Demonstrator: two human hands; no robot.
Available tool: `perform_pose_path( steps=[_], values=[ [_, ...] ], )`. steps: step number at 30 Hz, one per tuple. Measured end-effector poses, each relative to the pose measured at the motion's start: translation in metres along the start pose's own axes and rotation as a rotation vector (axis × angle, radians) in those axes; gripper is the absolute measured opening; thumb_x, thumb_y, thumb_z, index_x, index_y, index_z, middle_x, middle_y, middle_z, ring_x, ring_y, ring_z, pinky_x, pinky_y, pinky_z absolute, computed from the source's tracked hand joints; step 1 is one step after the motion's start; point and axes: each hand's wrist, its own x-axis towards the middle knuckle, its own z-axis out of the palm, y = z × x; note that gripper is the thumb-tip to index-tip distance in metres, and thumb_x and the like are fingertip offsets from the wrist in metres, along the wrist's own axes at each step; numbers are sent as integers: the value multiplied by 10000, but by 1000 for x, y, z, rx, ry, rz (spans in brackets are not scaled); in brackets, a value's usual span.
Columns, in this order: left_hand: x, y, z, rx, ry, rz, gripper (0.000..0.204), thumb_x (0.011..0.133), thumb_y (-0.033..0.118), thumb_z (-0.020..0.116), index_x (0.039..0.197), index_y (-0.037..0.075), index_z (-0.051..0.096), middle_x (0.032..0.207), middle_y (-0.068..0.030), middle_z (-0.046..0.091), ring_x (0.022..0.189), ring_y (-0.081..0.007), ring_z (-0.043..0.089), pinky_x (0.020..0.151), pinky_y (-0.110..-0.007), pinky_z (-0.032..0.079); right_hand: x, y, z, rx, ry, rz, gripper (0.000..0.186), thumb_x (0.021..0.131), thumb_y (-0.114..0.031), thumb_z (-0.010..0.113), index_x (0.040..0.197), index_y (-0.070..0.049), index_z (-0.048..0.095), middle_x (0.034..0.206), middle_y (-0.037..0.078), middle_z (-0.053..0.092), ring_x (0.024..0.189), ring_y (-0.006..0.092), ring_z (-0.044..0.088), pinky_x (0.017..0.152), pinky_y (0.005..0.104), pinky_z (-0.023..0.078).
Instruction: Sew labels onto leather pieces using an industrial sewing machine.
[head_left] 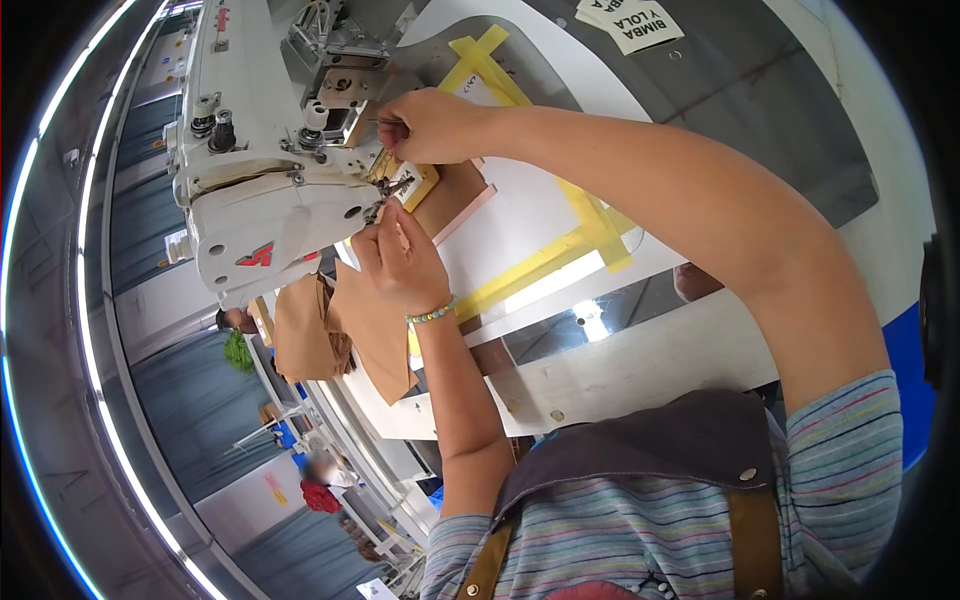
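Note:
A white sewing machine stands at the left. My left hand, with a beaded bracelet at the wrist, is just below its needle and presser foot area. Thumb and forefinger are pinched together; what they hold, if anything, is too small to make out. Above and beyond it my right hand is closed, fingers curled around a thin dark tool whose kind I cannot tell. Under the needle lies a yellow-edged plate with a pale printed label, next to a brown piece.
White sheets with yellow tape cover the work surface. Brown cut pieces are stacked at the machine's near left. Pale printed labels lie on the dark panel at the far right. Another person is in the background.

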Motion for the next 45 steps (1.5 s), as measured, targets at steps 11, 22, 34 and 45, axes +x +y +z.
perform_pose_path(
  steps=[11,22,34,45],
  values=[
    [0,-4,6,-36,23,10,187,800,-37,825,954,57,778,730,-17,511,560,-134,446,488,-305,341,-1,2,8,-31,93,-5,261,858,-159,612,1053,-26,724,967,160,748,903,318,711,832,399,541],
    [2,-3,5,-12,19,2,137,833,-34,802,944,37,765,667,-12,453,525,-129,394,463,-326,309,4,1,9,-68,62,22,272,906,-199,576,1057,-54,749,957,141,759,930,317,714,859,409,540],
    [4,-5,8,6,-7,-22,138,818,-8,820,927,69,787,641,-1,446,518,-133,399,470,-321,329,-2,-3,6,-61,27,11,255,890,-224,599,986,-27,730,919,175,736,923,359,691,839,443,524],
    [4,-6,7,-28,2,-68,135,822,4,822,925,82,784,640,14,468,522,-122,401,471,-313,343,-3,-6,4,-48,5,48,253,902,-223,617,1015,-25,725,987,195,730,975,377,685,869,450,521]
  ],
)
